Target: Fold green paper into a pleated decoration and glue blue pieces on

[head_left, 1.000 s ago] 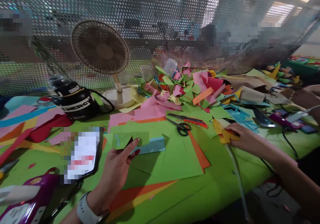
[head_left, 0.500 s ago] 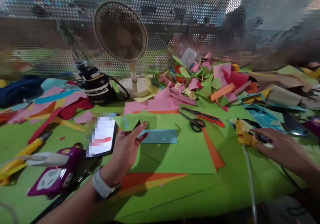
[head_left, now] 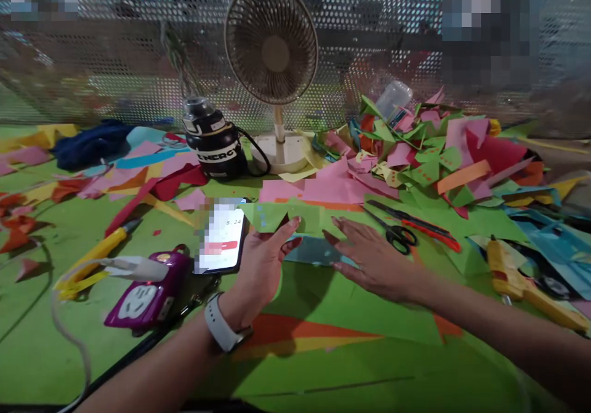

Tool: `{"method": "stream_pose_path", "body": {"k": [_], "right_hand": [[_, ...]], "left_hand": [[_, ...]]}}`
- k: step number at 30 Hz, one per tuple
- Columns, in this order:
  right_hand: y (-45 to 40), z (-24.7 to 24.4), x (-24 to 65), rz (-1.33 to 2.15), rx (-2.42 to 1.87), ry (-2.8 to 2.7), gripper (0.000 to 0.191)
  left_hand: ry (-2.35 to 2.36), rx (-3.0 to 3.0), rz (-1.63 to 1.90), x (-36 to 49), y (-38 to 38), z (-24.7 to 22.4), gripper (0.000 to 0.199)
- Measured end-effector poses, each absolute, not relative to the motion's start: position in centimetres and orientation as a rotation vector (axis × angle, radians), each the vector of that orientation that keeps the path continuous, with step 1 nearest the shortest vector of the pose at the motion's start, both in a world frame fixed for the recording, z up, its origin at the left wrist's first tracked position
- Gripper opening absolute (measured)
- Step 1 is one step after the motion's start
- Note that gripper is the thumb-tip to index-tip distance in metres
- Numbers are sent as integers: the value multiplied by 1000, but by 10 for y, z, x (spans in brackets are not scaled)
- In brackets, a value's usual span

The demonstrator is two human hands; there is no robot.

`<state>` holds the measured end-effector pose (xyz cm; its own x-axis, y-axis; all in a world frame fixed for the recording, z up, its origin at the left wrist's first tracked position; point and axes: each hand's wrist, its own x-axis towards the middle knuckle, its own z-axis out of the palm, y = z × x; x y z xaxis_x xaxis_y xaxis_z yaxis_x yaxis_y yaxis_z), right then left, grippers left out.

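My left hand [head_left: 261,265], with a white-strapped watch [head_left: 222,324] on its wrist, pinches a folded green paper piece [head_left: 272,217] marked with small blue spots. Under that piece lies a blue paper strip [head_left: 314,250] on a green paper sheet [head_left: 369,311]. My right hand [head_left: 372,256] has its fingers apart and holds nothing; its fingertips are over the strip's right end, and I cannot tell whether they touch it. Right of this hand rests a yellow glue gun [head_left: 526,284]. Black-handled scissors [head_left: 401,239] and a red-and-black cutter knife [head_left: 429,231] lie just beyond the hand.
A lit phone [head_left: 221,237] lies left of my left hand, near a purple power socket block [head_left: 148,296] with a plugged-in white charger. At the back stand a black bottle [head_left: 215,145] and a fan [head_left: 276,53]. Paper scraps [head_left: 425,154] are heaped at the back right.
My right hand has let go of the glue gun, now lying at the right, and moved left to the blue strip. My left hand still holds the green piece. The view has turned left.
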<state>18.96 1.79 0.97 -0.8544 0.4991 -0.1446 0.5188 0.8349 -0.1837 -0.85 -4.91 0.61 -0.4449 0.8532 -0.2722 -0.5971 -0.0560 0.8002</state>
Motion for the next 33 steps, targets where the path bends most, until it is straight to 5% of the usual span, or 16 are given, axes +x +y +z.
{"method": "stream_pose_path", "body": {"k": [19, 22, 29, 33], "right_hand": [[21, -9, 161, -110, 583, 3144, 69], [23, 2, 169, -476, 773, 3140, 62], [29, 25, 203, -2116, 1346, 2564, 44], [26, 24, 207, -2389, 1376, 2523, 39]], "left_hand": [[1090, 319, 1709, -13, -45, -2, 26], [1113, 290, 1709, -13, -43, -2, 30], [1192, 250, 1578, -9, -47, -1, 26], [1181, 233, 1386, 3, -57, -2, 25]]}}
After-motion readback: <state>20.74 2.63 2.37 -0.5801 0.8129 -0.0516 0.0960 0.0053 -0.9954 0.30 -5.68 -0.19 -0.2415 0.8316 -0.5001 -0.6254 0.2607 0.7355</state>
